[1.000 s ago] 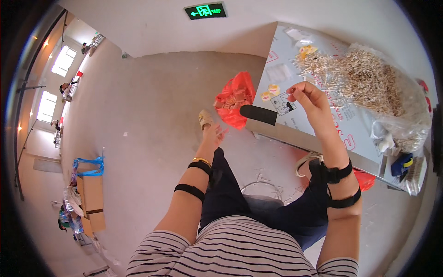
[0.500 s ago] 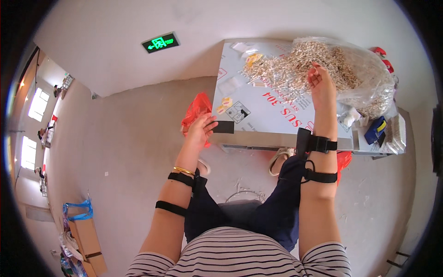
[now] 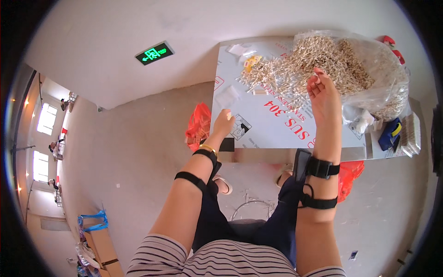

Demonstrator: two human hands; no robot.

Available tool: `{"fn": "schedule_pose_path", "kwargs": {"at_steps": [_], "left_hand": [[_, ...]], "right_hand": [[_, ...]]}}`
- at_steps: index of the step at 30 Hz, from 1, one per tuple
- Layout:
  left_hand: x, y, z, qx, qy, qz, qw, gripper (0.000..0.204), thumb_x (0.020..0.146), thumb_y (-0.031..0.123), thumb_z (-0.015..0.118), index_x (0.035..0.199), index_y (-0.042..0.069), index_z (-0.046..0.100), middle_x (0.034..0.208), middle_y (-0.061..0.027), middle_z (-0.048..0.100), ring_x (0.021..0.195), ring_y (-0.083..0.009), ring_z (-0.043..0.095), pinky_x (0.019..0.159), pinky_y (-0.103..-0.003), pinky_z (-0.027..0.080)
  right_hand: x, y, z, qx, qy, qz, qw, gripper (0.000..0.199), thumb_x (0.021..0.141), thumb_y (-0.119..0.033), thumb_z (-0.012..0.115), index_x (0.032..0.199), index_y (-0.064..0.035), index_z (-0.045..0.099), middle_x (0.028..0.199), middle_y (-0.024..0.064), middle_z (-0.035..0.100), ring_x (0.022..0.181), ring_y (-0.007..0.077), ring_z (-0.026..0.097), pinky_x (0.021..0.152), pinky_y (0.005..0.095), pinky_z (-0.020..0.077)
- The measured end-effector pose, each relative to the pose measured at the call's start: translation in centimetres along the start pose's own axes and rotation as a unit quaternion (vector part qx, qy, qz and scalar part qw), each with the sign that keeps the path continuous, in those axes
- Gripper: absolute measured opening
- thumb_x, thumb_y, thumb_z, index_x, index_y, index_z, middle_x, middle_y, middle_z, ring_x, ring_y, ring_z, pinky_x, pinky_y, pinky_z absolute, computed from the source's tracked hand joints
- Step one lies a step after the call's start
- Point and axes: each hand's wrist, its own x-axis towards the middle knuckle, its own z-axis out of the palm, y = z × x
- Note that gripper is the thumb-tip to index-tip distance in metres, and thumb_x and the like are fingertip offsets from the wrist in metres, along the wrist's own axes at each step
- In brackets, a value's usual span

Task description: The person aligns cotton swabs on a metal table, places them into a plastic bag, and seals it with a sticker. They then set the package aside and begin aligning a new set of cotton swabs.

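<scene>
Left hand (image 3: 223, 123) advanced, one swab heap (image 3: 334, 57)

The pale piece (image 3: 229, 116) at the left hand (image 3: 223, 123) is too small to identify.

Your shirt (image 3: 240, 258) is white with black stripes — your trousers (image 3: 281, 217) navy. Along the far edge of the silver-grey tabletop (image 3: 260, 140), the sticks (image 3: 318, 50) are cream and tan — by its left edge, the bag (image 3: 198, 123) is red.

One head-worn fisheye view, steeply downward over the table (image 3: 260, 137)
</scene>
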Motion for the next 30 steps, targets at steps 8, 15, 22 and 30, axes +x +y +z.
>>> {"fn": "schedule_pose_path", "kwargs": {"at_steps": [8,15,22,30], "left_hand": [[8.8,1.8,3.2,0.242,0.031,0.139,0.96,0.053,0.089,0.012,0.07,0.138,0.002,0.055,0.125,-0.0235,0.069,0.11,-0.0401,0.068,0.094,-0.05,0.054],[11.5,1.2,3.6,0.315,0.044,0.114,0.941,0.035,0.087,0.011,0.072,0.121,0.005,0.066,0.091,-0.0139,0.076,0.086,-0.0367,0.074,0.079,-0.049,0.058],[11.6,0.6,2.4,0.248,0.003,0.109,0.963,0.028,0.085,0.024,0.08,0.106,0.009,0.07,0.101,-0.013,0.077,0.091,-0.0351,0.074,0.08,-0.047,0.058],[11.3,1.3,3.0,0.284,0.067,0.166,0.942,0.03,0.082,0.031,0.083,0.094,0.005,0.072,0.095,-0.0141,0.071,0.089,-0.0366,0.072,0.078,-0.048,0.058]], "right_hand": [[1.9,1.8,1.3,-0.018,-0.023,-0.012,0.999,0.021,0.101,-0.016,0.062,0.113,-0.0009,0.07,0.093,0.0037,0.068,0.089,0.0134,0.062,0.09,0.03,0.0504],[3.2,3.9,2.2,-0.044,-0.031,0.009,0.999,0.02,0.103,-0.016,0.059,0.111,-0.0021,0.071,0.093,0.003,0.07,0.089,0.0124,0.064,0.092,0.0293,0.0493],[3.0,5.5,2.6,-0.074,-0.05,0.028,0.996,0.02,0.102,-0.018,0.061,0.11,-0.004,0.072,0.092,0.0024,0.071,0.09,0.0113,0.065,0.089,0.028,0.0476],[1.9,6.3,3.6,-0.086,-0.044,0.036,0.995,0.017,0.103,-0.015,0.059,0.107,-0.0046,0.071,0.107,0.0027,0.071,0.092,0.0117,0.065,0.09,0.0286,0.0485]]}}
